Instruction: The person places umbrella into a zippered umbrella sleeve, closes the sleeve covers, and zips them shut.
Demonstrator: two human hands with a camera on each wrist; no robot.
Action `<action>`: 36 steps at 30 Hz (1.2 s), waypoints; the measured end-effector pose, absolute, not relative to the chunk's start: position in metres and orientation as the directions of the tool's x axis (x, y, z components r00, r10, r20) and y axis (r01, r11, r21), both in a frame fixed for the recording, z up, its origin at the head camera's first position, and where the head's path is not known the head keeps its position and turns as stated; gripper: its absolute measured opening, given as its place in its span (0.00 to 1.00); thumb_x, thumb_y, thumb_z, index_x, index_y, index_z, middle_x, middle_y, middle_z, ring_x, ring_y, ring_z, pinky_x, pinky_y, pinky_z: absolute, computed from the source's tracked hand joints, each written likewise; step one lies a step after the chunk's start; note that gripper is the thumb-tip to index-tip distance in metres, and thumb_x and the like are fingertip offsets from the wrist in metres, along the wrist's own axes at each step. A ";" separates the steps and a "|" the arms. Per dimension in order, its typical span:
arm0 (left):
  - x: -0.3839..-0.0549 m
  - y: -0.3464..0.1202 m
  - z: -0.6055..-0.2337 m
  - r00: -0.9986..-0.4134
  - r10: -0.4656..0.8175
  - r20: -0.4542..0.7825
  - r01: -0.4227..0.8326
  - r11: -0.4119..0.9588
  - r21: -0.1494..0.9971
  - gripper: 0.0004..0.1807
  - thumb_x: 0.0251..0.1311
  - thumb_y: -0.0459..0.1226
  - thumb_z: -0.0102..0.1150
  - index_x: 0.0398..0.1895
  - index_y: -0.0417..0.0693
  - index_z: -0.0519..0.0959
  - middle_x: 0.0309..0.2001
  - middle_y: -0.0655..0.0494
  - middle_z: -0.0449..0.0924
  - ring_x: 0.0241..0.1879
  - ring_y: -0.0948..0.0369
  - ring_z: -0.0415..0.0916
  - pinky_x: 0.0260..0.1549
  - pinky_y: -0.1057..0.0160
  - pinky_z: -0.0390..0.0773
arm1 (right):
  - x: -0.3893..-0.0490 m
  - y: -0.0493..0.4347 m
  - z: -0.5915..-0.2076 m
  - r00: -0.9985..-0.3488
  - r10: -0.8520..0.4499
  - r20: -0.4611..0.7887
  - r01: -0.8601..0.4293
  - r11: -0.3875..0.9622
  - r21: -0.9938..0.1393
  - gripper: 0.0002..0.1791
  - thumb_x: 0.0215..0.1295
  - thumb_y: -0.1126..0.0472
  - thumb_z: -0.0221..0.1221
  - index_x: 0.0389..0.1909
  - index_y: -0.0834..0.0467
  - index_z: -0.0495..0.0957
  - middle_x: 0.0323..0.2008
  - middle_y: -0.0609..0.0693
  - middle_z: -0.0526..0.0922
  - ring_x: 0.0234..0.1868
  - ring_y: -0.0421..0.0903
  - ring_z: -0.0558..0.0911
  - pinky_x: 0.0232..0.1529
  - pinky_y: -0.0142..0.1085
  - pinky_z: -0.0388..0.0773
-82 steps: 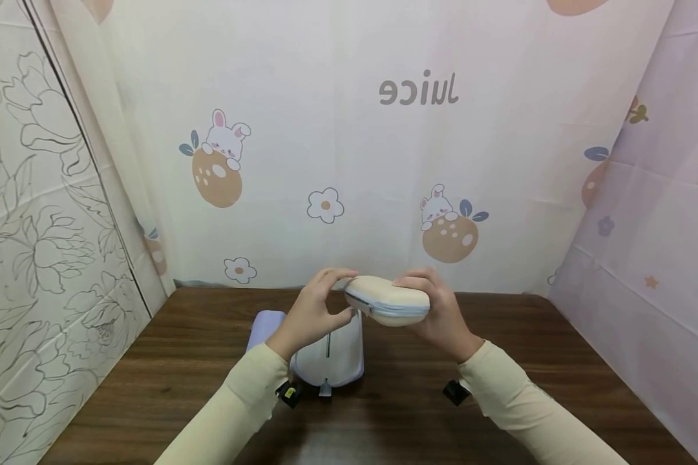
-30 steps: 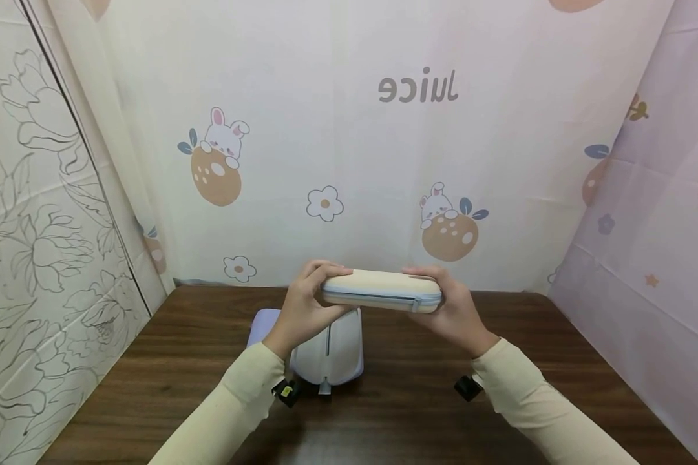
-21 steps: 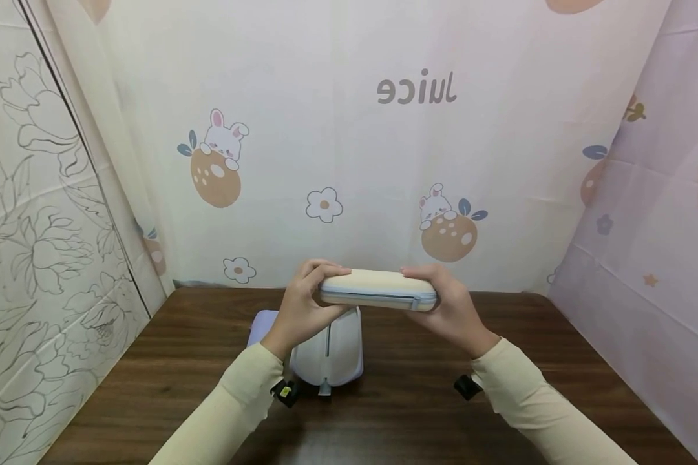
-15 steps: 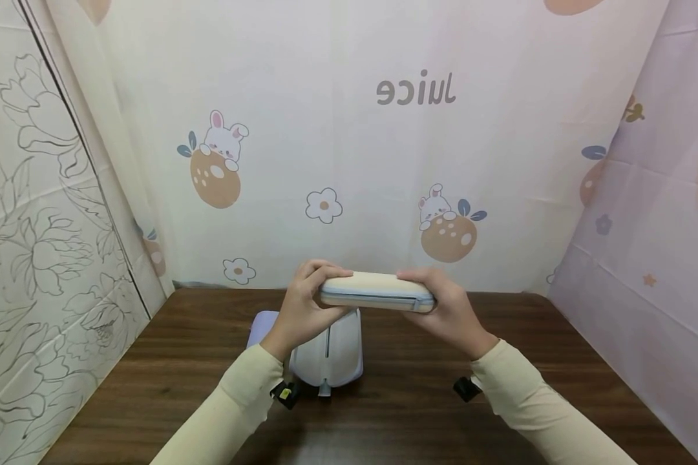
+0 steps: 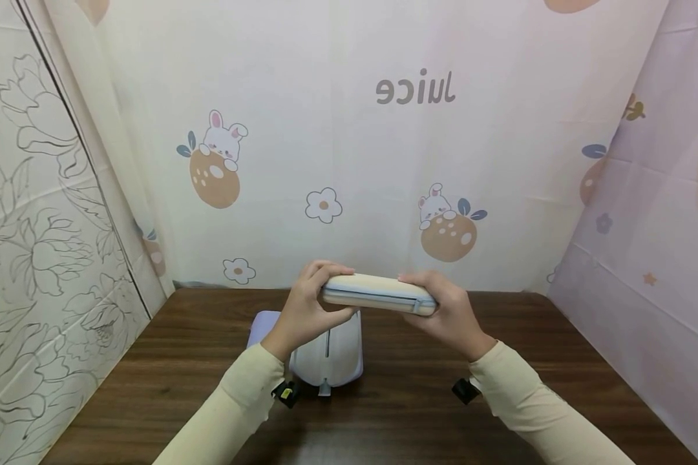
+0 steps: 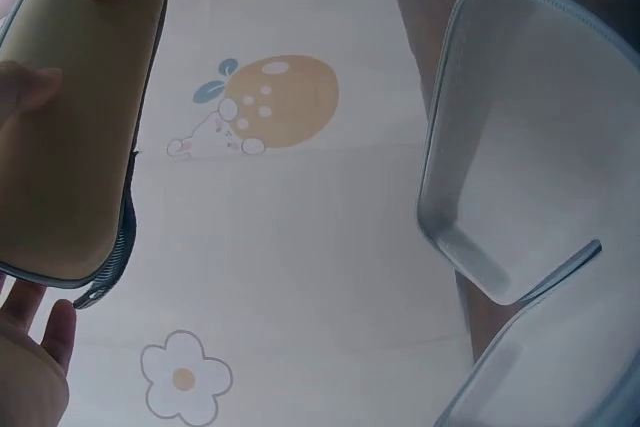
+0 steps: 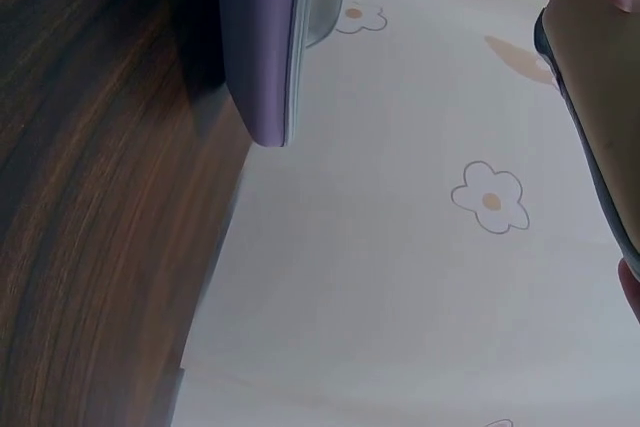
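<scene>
A beige zippered case [image 5: 378, 294] is held level above the table, between both hands. My left hand [image 5: 309, 309] grips its left end, fingers curled over the top. My right hand [image 5: 444, 311] grips its right end by the zipper pull. In the left wrist view the case [image 6: 80, 137] fills the left side, fingertips on its top. In the right wrist view only the edge of the case [image 7: 600, 97] shows. Below the hands an open lavender case [image 5: 328, 352] with a white lining lies on the table, also seen as the open case [image 6: 530, 177] and as its lavender shell [image 7: 262, 42].
The dark wooden table [image 5: 151, 381] is boxed in by printed cloth walls: a cartoon curtain [image 5: 349, 142] behind, a flower-patterned panel [image 5: 41, 245] on the left, a pink sheet [image 5: 651, 245] on the right.
The beige case has turned from end-on and tilted to level and broadside between the hands, then sunk slightly. The lavender case has not moved.
</scene>
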State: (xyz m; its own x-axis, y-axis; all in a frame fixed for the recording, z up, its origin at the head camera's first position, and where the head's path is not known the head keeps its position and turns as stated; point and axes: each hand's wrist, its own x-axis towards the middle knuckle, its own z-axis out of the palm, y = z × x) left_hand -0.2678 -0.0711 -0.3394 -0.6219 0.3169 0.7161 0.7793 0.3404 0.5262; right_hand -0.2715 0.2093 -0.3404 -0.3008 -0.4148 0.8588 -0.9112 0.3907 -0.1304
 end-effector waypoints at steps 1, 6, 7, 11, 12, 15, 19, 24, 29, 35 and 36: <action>-0.268 -0.071 -0.339 -0.617 0.320 0.719 0.783 0.339 0.522 0.32 0.47 0.35 0.79 0.58 0.58 0.79 0.57 0.60 0.71 0.58 0.60 0.66 0.52 0.53 0.75 | -0.271 0.209 -0.341 -0.300 -0.414 0.859 -0.912 0.389 -0.131 0.27 0.66 0.44 0.62 0.55 0.61 0.80 0.49 0.54 0.84 0.47 0.49 0.82 0.55 0.29 0.74; -0.266 -0.070 -0.337 -0.574 0.329 0.750 0.815 0.326 0.480 0.31 0.48 0.38 0.79 0.58 0.57 0.79 0.57 0.61 0.72 0.59 0.60 0.65 0.54 0.53 0.74 | -0.271 0.207 -0.339 -0.292 -0.419 0.860 -0.915 0.383 -0.124 0.27 0.67 0.44 0.61 0.55 0.62 0.80 0.49 0.55 0.83 0.47 0.51 0.82 0.56 0.29 0.73; -0.265 -0.069 -0.336 -0.562 0.331 0.758 0.822 0.327 0.467 0.31 0.48 0.39 0.79 0.58 0.58 0.79 0.58 0.61 0.72 0.60 0.60 0.65 0.54 0.53 0.73 | -0.271 0.207 -0.339 -0.288 -0.420 0.860 -0.917 0.380 -0.122 0.27 0.67 0.44 0.61 0.55 0.62 0.79 0.49 0.55 0.83 0.47 0.52 0.82 0.56 0.29 0.73; -0.261 -0.064 -0.332 -0.504 0.345 0.792 0.853 0.343 0.393 0.29 0.49 0.41 0.79 0.57 0.58 0.79 0.58 0.59 0.73 0.60 0.59 0.66 0.56 0.52 0.69 | -0.272 0.207 -0.339 -0.270 -0.421 0.866 -0.919 0.380 -0.102 0.27 0.67 0.44 0.61 0.55 0.62 0.79 0.49 0.56 0.83 0.46 0.52 0.82 0.56 0.29 0.73; -0.260 -0.062 -0.331 -0.484 0.350 0.802 0.862 0.348 0.369 0.28 0.49 0.42 0.79 0.56 0.58 0.79 0.58 0.59 0.74 0.61 0.59 0.66 0.57 0.51 0.68 | -0.273 0.207 -0.340 -0.267 -0.421 0.867 -0.919 0.382 -0.098 0.27 0.67 0.44 0.61 0.55 0.62 0.79 0.49 0.56 0.83 0.46 0.52 0.82 0.56 0.28 0.73; -0.255 -0.057 -0.327 -0.422 0.371 0.827 0.886 0.361 0.291 0.27 0.50 0.43 0.78 0.54 0.57 0.80 0.58 0.58 0.74 0.62 0.58 0.67 0.58 0.49 0.65 | -0.274 0.206 -0.341 -0.258 -0.421 0.870 -0.919 0.384 -0.087 0.27 0.67 0.44 0.61 0.55 0.62 0.79 0.48 0.56 0.83 0.46 0.53 0.82 0.57 0.28 0.72; -0.248 -0.048 -0.321 -0.355 0.387 0.851 0.907 0.364 0.213 0.23 0.50 0.43 0.77 0.51 0.56 0.82 0.55 0.59 0.76 0.60 0.59 0.69 0.57 0.51 0.64 | -0.276 0.205 -0.342 -0.233 -0.423 0.876 -0.924 0.377 -0.064 0.26 0.67 0.46 0.62 0.55 0.63 0.79 0.48 0.56 0.82 0.46 0.53 0.82 0.56 0.28 0.73; -0.242 -0.040 -0.317 -0.302 0.380 0.874 0.914 0.376 0.152 0.19 0.50 0.44 0.77 0.46 0.56 0.83 0.50 0.60 0.77 0.53 0.61 0.71 0.52 0.54 0.65 | -0.278 0.202 -0.343 -0.214 -0.427 0.879 -0.931 0.361 -0.051 0.26 0.67 0.46 0.64 0.55 0.63 0.79 0.48 0.56 0.82 0.45 0.53 0.82 0.55 0.28 0.73; -0.240 -0.033 -0.316 -0.253 0.416 0.874 0.912 0.403 0.072 0.16 0.51 0.46 0.77 0.42 0.56 0.84 0.48 0.60 0.78 0.52 0.59 0.72 0.54 0.57 0.67 | -0.277 0.200 -0.344 -0.213 -0.428 0.878 -0.928 0.369 -0.046 0.26 0.67 0.46 0.63 0.55 0.62 0.79 0.47 0.56 0.82 0.44 0.52 0.81 0.54 0.28 0.74; -0.239 -0.024 -0.314 -0.270 0.427 0.863 0.896 0.440 0.063 0.16 0.48 0.51 0.78 0.36 0.58 0.83 0.43 0.61 0.75 0.47 0.60 0.70 0.52 0.59 0.67 | -0.272 0.194 -0.342 -0.230 -0.439 0.869 -0.933 0.352 -0.069 0.25 0.66 0.49 0.65 0.56 0.62 0.79 0.49 0.55 0.82 0.46 0.52 0.81 0.54 0.29 0.74; -0.239 -0.023 -0.314 -0.279 0.425 0.861 0.891 0.450 0.067 0.17 0.48 0.52 0.78 0.35 0.58 0.83 0.43 0.61 0.74 0.46 0.61 0.70 0.51 0.58 0.67 | -0.272 0.193 -0.342 -0.233 -0.441 0.867 -0.935 0.347 -0.075 0.25 0.66 0.49 0.65 0.57 0.61 0.79 0.49 0.54 0.82 0.46 0.52 0.81 0.54 0.29 0.74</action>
